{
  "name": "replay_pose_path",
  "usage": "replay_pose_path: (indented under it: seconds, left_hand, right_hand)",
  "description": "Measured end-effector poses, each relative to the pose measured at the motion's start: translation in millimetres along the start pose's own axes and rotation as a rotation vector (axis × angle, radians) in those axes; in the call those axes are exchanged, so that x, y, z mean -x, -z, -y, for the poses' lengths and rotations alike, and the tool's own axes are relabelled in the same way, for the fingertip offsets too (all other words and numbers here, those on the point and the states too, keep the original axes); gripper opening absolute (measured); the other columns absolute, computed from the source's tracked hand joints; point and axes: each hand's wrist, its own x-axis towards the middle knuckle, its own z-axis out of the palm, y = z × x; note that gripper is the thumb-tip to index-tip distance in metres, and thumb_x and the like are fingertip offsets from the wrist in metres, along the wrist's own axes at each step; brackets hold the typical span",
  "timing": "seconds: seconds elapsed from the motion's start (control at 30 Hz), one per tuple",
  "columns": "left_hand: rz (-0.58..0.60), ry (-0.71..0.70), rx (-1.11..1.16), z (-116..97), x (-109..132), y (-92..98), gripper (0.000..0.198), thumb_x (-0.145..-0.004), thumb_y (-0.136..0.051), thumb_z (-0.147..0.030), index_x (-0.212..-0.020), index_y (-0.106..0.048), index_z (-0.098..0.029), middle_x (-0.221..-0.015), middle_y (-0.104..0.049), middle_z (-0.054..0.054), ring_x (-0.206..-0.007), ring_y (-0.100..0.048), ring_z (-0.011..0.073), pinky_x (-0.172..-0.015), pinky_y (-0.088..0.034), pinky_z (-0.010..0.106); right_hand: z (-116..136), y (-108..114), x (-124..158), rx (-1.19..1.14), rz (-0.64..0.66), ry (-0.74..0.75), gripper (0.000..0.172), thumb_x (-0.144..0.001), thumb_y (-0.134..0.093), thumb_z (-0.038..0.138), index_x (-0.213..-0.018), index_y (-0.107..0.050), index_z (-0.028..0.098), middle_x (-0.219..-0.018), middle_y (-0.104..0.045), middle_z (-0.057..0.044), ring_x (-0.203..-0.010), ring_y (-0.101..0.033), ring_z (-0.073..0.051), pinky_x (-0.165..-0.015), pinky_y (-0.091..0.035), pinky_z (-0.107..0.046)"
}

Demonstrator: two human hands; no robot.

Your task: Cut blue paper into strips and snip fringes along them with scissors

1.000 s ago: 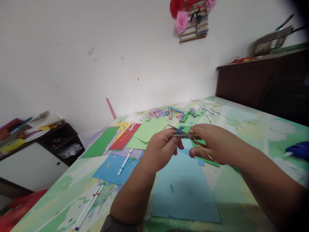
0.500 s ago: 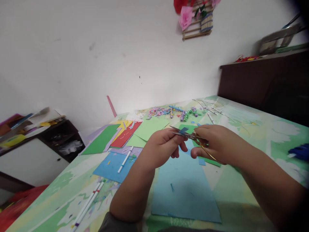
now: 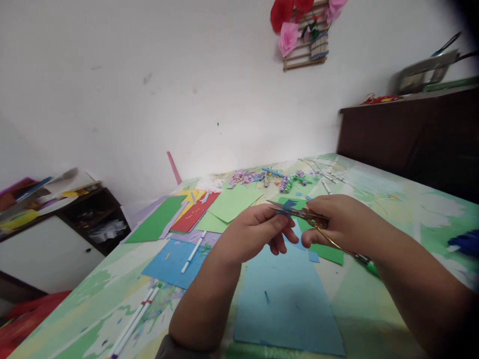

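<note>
My left hand (image 3: pixel 258 230) pinches a small piece of dark blue paper (image 3: pixel 287 206) between thumb and fingers. My right hand (image 3: pixel 337 222) grips a pair of scissors (image 3: pixel 307 214) with gold-coloured handles. Their blades point left and lie across the blue paper, close to my left fingertips. Both hands are raised over a light blue sheet (image 3: pixel 288 299) on the table, which has a thin blue scrap on it. A green sheet (image 3: pixel 329 253) lies partly hidden behind my right hand.
White markers (image 3: pixel 136 319) and paper scraps lie at the left front. Blue (image 3: pixel 168 259), green (image 3: pixel 157 219) and red sheets (image 3: pixel 196 212) spread across the left side. Curled paper strips (image 3: pixel 290 182) and a pile of scraps (image 3: pixel 243 177) sit at the back, near the wall.
The view has tilted slightly, so the wall and table appear lower. The blue paper and scissor blades have shifted a little to the right. Both hands keep their hold.
</note>
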Motion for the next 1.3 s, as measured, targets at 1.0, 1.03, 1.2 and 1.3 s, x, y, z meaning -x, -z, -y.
replay_pose_path:
  seconds: [1.0, 1.03, 1.2, 1.3]
  left_hand:
    - [-0.032, -0.107, -0.152, 0.3, 2.3, -2.3, 0.022, -0.079, -0.044, -0.03, -0.066, -0.053, -0.015, -0.044, -0.045, -0.006, -0.036, -0.035, 0.0022, -0.036, -0.029, 0.015]
    - [-0.036, -0.113, -0.144, 0.7, 2.5, -2.9, 0.021, -0.079, -0.044, -0.03, -0.066, -0.053, -0.015, -0.044, -0.045, -0.006, -0.036, -0.036, 0.0023, -0.036, -0.029, 0.015]
    - [-0.166, -0.177, -0.298, -3.9, 4.1, -5.1, 0.024, -0.078, -0.042, -0.022, -0.057, -0.049, -0.015, -0.045, -0.044, -0.006, -0.039, -0.039, 0.0029, -0.04, -0.032, 0.015]
    - [-0.232, -0.173, -0.458, -7.6, 4.7, -6.3, 0.029, -0.078, -0.04, -0.019, -0.05, -0.046, -0.015, -0.045, -0.043, -0.005, -0.04, -0.042, 0.0033, -0.041, -0.033, 0.016]
  right_hand:
    - [1.8, -4.6, 1.5, -0.04, -0.056, 0.04, 0.05, -0.068, -0.043, 0.066, -0.054, -0.032, 0.019, -0.052, -0.038, 0.002, -0.05, -0.036, -0.011, -0.047, -0.023, -0.022]
    - [1.3, -4.4, 1.7, -0.043, -0.053, 0.044, 0.05, -0.068, -0.043, 0.066, -0.054, -0.034, 0.019, -0.052, -0.039, 0.001, -0.05, -0.036, -0.011, -0.048, -0.024, -0.022]
    - [-0.9, -5.2, 0.6, -0.065, -0.009, 0.089, 0.046, -0.07, -0.042, 0.064, -0.066, -0.043, 0.018, -0.063, -0.047, -0.002, -0.055, -0.04, -0.013, -0.05, -0.026, -0.023]
    - [-1.2, -6.9, -0.2, -0.059, 0.005, 0.085, 0.045, -0.07, -0.042, 0.063, -0.068, -0.043, 0.018, -0.065, -0.048, -0.003, -0.056, -0.04, -0.014, -0.051, -0.026, -0.023]
